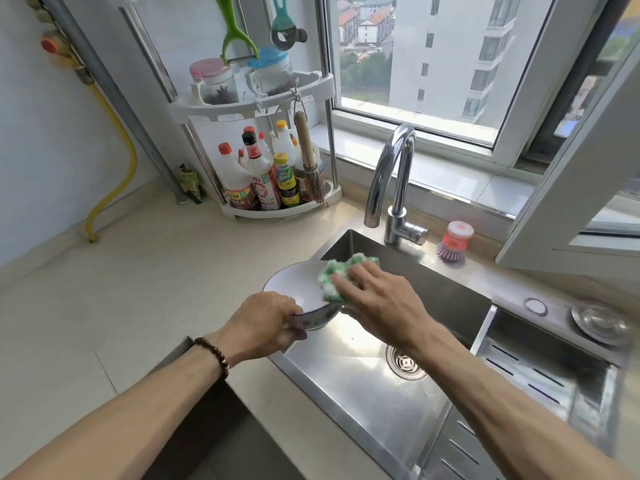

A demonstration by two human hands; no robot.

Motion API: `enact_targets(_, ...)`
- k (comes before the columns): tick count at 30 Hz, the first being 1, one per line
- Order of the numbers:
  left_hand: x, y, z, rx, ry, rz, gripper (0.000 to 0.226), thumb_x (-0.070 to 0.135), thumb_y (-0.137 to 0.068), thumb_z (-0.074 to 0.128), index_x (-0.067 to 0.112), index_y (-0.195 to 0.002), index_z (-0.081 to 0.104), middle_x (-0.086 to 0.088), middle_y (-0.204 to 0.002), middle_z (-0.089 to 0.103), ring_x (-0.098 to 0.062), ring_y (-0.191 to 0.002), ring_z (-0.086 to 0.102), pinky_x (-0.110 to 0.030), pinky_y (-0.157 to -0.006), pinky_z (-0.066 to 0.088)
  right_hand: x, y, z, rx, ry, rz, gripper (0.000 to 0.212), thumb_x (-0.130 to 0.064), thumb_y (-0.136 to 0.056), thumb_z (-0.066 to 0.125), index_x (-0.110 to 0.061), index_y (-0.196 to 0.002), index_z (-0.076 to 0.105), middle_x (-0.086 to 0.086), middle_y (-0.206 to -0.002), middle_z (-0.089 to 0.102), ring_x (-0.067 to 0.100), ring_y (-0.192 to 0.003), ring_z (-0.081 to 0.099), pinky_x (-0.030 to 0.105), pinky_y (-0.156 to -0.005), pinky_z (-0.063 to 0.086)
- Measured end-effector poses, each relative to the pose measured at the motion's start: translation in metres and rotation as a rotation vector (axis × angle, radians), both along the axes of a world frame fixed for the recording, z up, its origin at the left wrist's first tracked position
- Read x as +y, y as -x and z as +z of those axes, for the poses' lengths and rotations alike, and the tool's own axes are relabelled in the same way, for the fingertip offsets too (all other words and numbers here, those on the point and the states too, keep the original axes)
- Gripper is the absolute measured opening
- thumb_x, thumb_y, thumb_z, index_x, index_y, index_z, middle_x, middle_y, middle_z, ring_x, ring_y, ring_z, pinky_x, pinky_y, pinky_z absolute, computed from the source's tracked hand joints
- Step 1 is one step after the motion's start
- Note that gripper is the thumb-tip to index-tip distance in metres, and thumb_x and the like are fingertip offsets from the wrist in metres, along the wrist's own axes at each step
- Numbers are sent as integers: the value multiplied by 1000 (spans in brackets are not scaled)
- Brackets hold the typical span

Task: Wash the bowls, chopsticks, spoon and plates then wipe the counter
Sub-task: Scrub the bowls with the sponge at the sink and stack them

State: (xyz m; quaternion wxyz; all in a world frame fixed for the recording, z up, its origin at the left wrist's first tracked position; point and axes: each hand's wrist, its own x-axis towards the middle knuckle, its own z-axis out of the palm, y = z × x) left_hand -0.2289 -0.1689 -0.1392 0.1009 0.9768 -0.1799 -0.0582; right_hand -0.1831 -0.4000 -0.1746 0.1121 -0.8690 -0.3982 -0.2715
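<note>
While our left hand (266,320) grips the bowl (298,296) by its near rim, tilted over the sink's (363,386) left edge, we judge a bowl's scrub is in hand. Our right hand (377,299) presses the sponge (343,275) on the far rim, fingers nearly straight, thumb hidden. Next calls for a rinse; the tap (391,174) looks dry. Both forearms reach forward, the right crossing above the drain (405,363).

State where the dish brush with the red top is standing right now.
In the head view, the dish brush stands on the counter ledge behind the sink, just right of the faucet, below the window sill.
</note>
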Motion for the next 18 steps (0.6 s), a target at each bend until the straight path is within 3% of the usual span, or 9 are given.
enact_targets(2, -3, 4, 6, 234, 305, 214, 31, 24, -81, 83, 19, -60, 62, 13, -51, 53, -4, -50, 49, -22, -52, 36, -2, 7, 1, 130, -233, -137, 29, -10, -80, 73, -13, -108, 67, 4, -91, 63, 26, -76, 61, 35, -50, 52)
enact_targets(4, -12, 7, 14, 370, 583, 342, 24, 16, -81, 83, 17, -64, 66, 12, -52, 59, -1, -49, 53, -17, -51, 40, 6, 19, 3, 466, -603, -196, 30, -9, -85, 67, -14, -115, 66, 2, -95, 64, 22, -79, 61, 34, -63, 51)
enact_targets(7, -25, 8, 21, 356, 762, 412, 12, 13, -79, 85, 6, -82, 76, -5, -74, 75, -21, -68, 72, -34, -62, 58, 33, 37, 21, 1267, -1180, 34, 32, -30, -92, 63, -20, -121, 66, 4, -118, 66, 15, -105, 65, 34, -89, 55)
enact_targets(8, -29, 8, 20, 338, 784, 421, 13, 12, -79, 85, 5, -86, 77, -8, -79, 76, -26, -74, 74, -38, -67, 60, 42, 40, 25, 1349, -1230, 52, 30, -40, -92, 61, -25, -115, 70, 4, -125, 64, 15, -115, 62, 37, -97, 53)
enact_targets(11, -37, 10, 25, 290, 861, 455, 11, 6, -78, 83, 3, -87, 77, -12, -80, 76, -27, -75, 74, -38, -70, 59, 59, 37, 34, 1178, -1157, -48, 26, -52, -96, 55, -32, -100, 70, 4, -114, 68, 15, -107, 64, 41, -93, 54)
enact_targets(13, -43, 14, 31, 265, 889, 443, 6, 0, -79, 80, 0, -83, 76, -15, -78, 75, -30, -72, 74, -42, -70, 59, 58, 22, 37, 1075, -1023, -166, 31, -63, -91, 52, -44, -114, 61, -4, -115, 67, 15, -102, 66, 45, -90, 56)
enact_targets(14, -45, 16, 33, 257, 904, 432, 5, -1, -79, 79, -2, -82, 75, -15, -78, 75, -32, -72, 74, -42, -68, 59, 55, 13, 37, 1129, -1029, -160, 40, -65, -87, 53, -50, -124, 57, -9, -121, 63, 15, -108, 65, 47, -94, 55)
enact_targets(16, -49, 17, 35, 219, 904, 447, 5, -1, -79, 79, -1, -79, 74, -11, -74, 75, -27, -67, 73, -37, -63, 58, 57, 0, 36, 1267, -1102, -38, 49, -57, -88, 57, -49, -136, 54, -15, -130, 57, 13, -119, 61, 49, -102, 51)
enact_targets(18, -48, 12, 35, 187, 919, 532, 8, -6, -79, 75, 1, -75, 73, -8, -70, 73, -20, -64, 70, -31, -59, 55, 66, 11, 35, 1177, -978, 45, 46, -51, -92, 54, -43, -137, 55, -10, -140, 52, 11, -128, 52, 42, -110, 44)
